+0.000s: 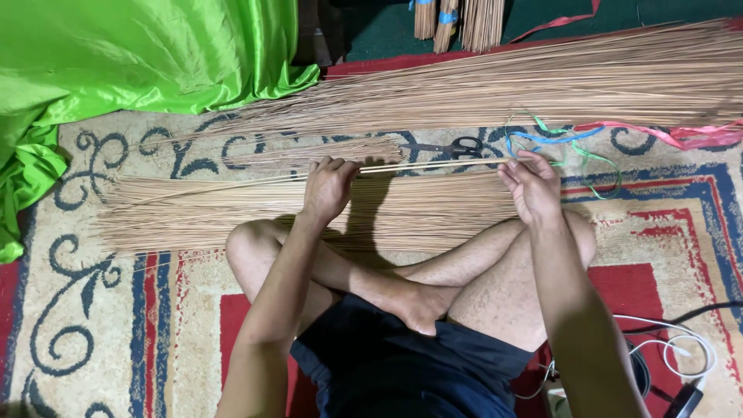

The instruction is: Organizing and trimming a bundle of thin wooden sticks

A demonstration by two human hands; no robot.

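We hold a few thin, pale-brown sticks (402,165) level across the centre of the frame, their long axis running left to right. Our left hand (328,188) is curled shut over them near their middle; our right hand (531,186) pinches them close to their right end, so the two hands sit well apart along the same line. The sticks run on leftward beyond the left hand.

Just below, touching our shins, lies a flat layer of the same tan sticks (232,213) on the patterned rug (93,325), parallel to the held ones. Above, a much longer sheaf of sticks (542,85) stretches toward the upper right. Black-handled scissors (453,147) lie just beyond the held sticks, between the hands. Loose ribbons, blue, green and pink (573,143), curl near the right hand. Shiny green cloth (116,54) fills the upper left. White and black cables (681,348) sit at lower right.
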